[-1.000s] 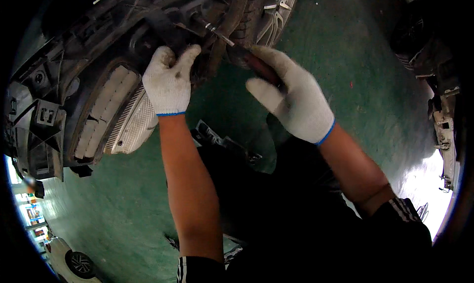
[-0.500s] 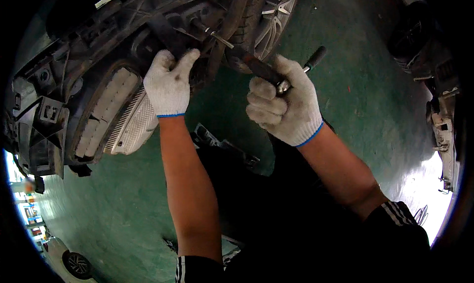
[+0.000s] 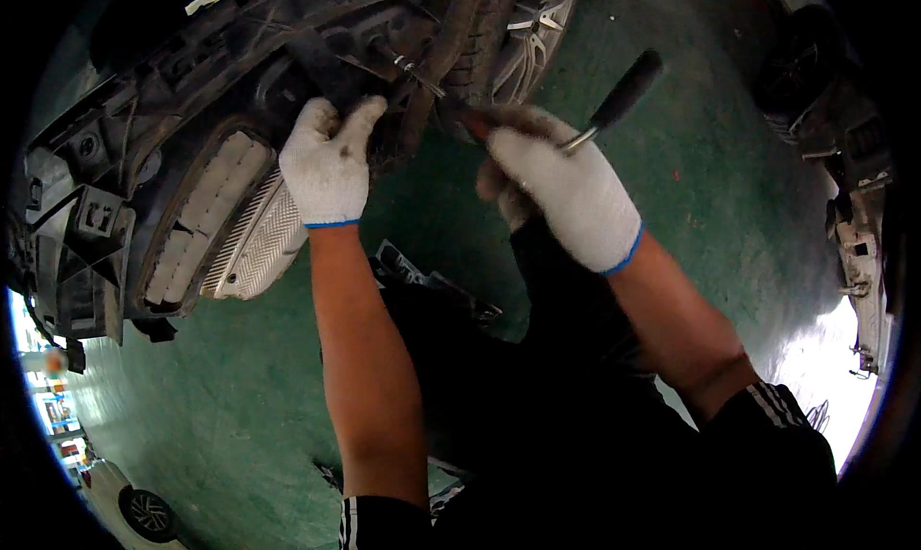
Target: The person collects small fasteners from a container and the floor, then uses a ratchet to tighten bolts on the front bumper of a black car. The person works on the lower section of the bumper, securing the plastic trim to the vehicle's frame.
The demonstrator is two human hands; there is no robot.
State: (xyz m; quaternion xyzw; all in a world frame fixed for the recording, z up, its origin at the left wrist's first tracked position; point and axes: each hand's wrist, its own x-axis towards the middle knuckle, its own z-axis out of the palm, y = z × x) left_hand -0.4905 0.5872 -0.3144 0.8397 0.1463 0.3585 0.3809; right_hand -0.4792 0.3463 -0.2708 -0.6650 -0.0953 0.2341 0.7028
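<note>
My left hand point(image 3: 329, 171), in a white knit glove, is at the edge of the dark front end of a car point(image 3: 278, 80). Its fingers curl over and its thumb points up and to the right; whatever they grip is hidden. My right hand point(image 3: 566, 185), gloved too and slightly blurred, is closed round a dark-and-red handle point(image 3: 472, 123), apparently of a screwdriver, whose metal shaft point(image 3: 418, 76) points up and left to the car. The same hand holds a ratchet wrench, whose black handle point(image 3: 628, 87) sticks out past the back of the hand.
A tyre on a silver spoked wheel point(image 3: 539, 32) stands just beyond my right hand. A ribbed pale panel point(image 3: 259, 248) hangs below the front end. Loose dark parts point(image 3: 432, 281) lie on the green floor point(image 3: 240, 406). More car parts point(image 3: 859, 233) line the right side.
My right hand has turned over, so its back now shows, and shifted slightly right. The ratchet handle has swung up and toward me. My left hand has hardly moved.
</note>
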